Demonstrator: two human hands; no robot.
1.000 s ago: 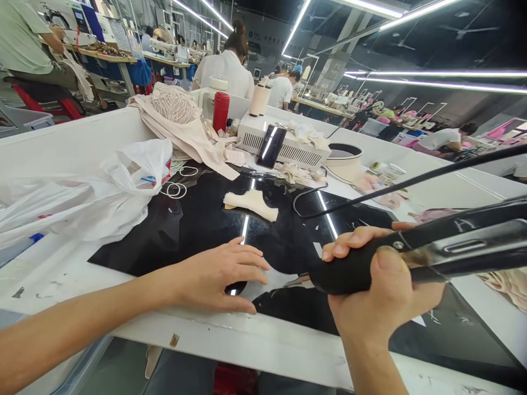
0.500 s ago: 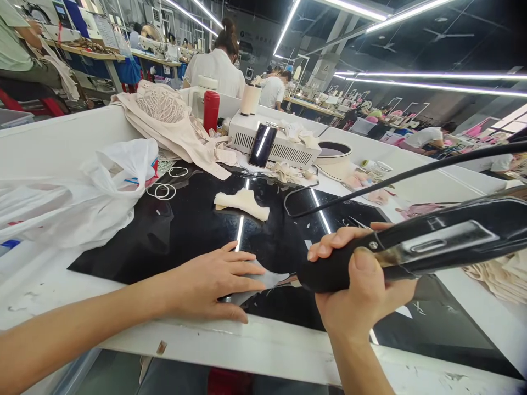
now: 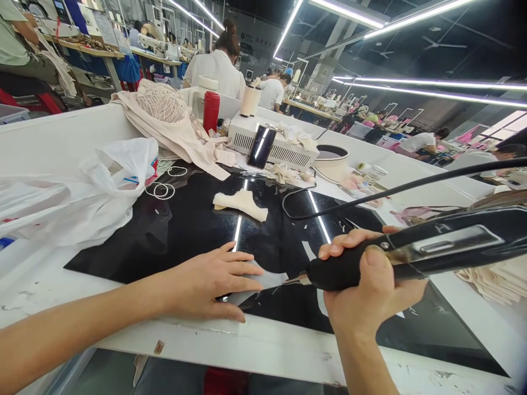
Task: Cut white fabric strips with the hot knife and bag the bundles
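Note:
My left hand (image 3: 222, 280) lies flat with fingers apart on a thin, translucent whitish sheet piece (image 3: 274, 278), pressing it against the glossy black mat (image 3: 185, 230). My right hand (image 3: 370, 280) is wrapped round the thick black grip of a corded cutting tool (image 3: 444, 244). Its narrow metal tip points left and meets, or nearly meets, the right end of the sheet piece. Pale strips show on the mat near my right hand. Beyond my left hand lies a folded cream fabric piece (image 3: 241, 204).
A white plastic bag (image 3: 123, 181) sits at the left, with beige bras (image 3: 173, 120) behind it. Farther back are a red bottle (image 3: 211, 111), a phone (image 3: 262, 147) leaning on a white vented box (image 3: 275, 144), and a roll of tape (image 3: 331, 159). The black cord (image 3: 395, 189) arches across the right side.
My right hand and the cutting tool have moved slightly right, and the tip has drawn back along the sheet's edge. More pale strips now show beside my right hand. My left hand stays put.

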